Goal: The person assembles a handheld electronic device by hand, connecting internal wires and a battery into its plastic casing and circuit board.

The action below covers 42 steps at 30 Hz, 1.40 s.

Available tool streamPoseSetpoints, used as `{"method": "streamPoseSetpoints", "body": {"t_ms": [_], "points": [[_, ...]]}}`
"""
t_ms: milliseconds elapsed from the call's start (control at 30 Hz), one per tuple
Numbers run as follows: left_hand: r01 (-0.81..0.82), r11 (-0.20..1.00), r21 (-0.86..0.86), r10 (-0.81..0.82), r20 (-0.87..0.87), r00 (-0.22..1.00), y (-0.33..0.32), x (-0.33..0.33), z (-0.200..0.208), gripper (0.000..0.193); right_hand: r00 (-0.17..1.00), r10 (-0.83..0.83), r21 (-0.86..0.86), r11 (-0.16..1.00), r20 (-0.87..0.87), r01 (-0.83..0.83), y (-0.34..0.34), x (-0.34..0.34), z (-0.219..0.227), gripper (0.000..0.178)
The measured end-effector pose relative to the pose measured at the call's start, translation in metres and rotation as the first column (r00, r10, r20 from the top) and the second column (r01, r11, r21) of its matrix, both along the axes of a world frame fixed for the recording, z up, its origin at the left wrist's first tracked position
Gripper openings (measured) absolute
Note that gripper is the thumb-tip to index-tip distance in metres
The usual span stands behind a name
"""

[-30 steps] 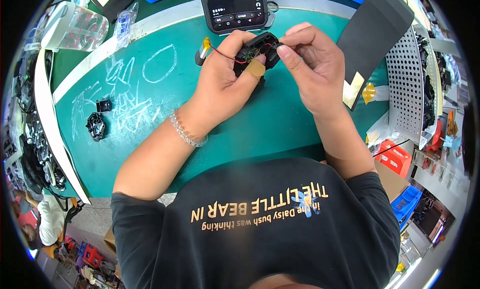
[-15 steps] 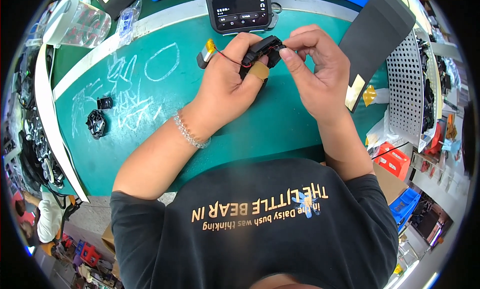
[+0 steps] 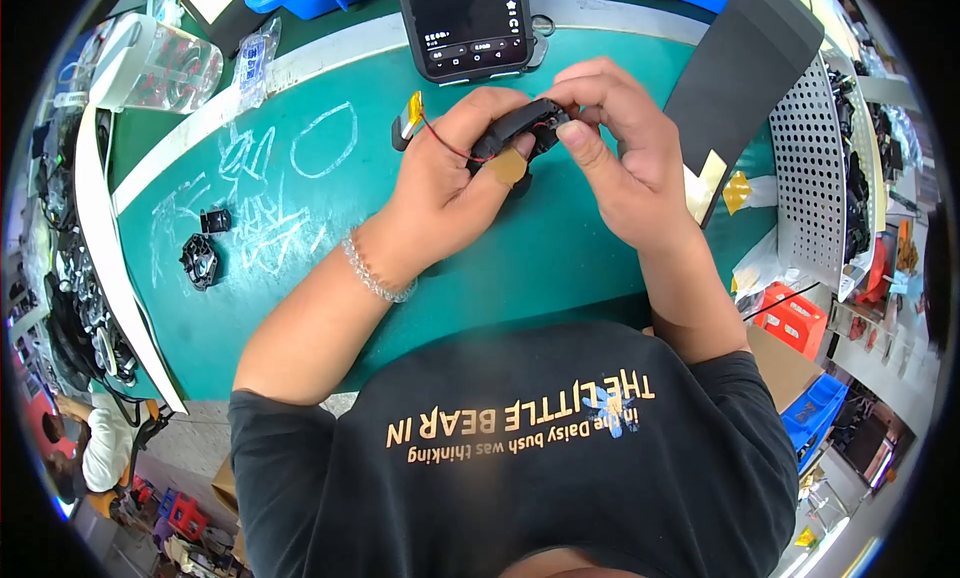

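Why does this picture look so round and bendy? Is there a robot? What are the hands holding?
No robot here, just a person with two bare hands. The camera sits on their head and looks down. Its very wide lens bends straight edges, so the green table looks curved.

The left hand holds a black plastic case. A thin red wire runs from it, over that hand, to a small silver-and-yellow piece. The right hand has its thumb and fingers at the case's other end; whether they pinch something tiny is hard to see.

On the table, two small black parts lie at the left, near white scribbles. A phone is at the far side.
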<state>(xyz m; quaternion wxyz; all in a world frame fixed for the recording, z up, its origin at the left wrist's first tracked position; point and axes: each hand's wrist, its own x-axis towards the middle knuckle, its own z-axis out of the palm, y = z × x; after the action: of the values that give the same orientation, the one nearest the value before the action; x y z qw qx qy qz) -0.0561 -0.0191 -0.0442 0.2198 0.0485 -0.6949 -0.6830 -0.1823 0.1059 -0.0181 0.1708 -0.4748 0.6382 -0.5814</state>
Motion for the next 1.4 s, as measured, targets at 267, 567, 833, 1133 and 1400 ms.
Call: {"method": "streamPoseSetpoints", "body": {"t_ms": [267, 567, 833, 1133, 1400], "points": [[0.015, 0.994, -0.109, -0.030, -0.137, 0.990, 0.000, 0.001, -0.004, 0.024, 0.990, 0.078, -0.099, 0.991, -0.113, -0.089, 0.001, -0.001, 0.008, 0.015], [0.025, 0.988, -0.155, -0.051, -0.167, 0.985, 0.002, 0.001, -0.001, 0.017, 0.975, 0.188, -0.019, 0.981, -0.117, -0.191, 0.006, -0.005, 0.015, 0.007], [-0.017, 0.972, 0.232, -0.007, 0.100, 0.995, 0.012, -0.002, 0.004, 0.014, 0.933, -0.185, -0.183, 0.974, -0.308, 0.132, -0.008, 0.005, -0.005, 0.016], [-0.088, 0.987, 0.135, 0.077, 0.085, 0.993, 0.015, -0.006, -0.005, 0.012, 0.840, -0.255, -0.133, 0.967, -0.478, 0.218, -0.016, 0.008, -0.010, 0.020], [-0.085, 0.995, 0.045, 0.081, 0.076, 0.994, 0.014, -0.006, -0.009, 0.013, 0.830, -0.205, -0.081, 0.978, -0.518, 0.190, -0.019, 0.005, -0.010, 0.017]]}}
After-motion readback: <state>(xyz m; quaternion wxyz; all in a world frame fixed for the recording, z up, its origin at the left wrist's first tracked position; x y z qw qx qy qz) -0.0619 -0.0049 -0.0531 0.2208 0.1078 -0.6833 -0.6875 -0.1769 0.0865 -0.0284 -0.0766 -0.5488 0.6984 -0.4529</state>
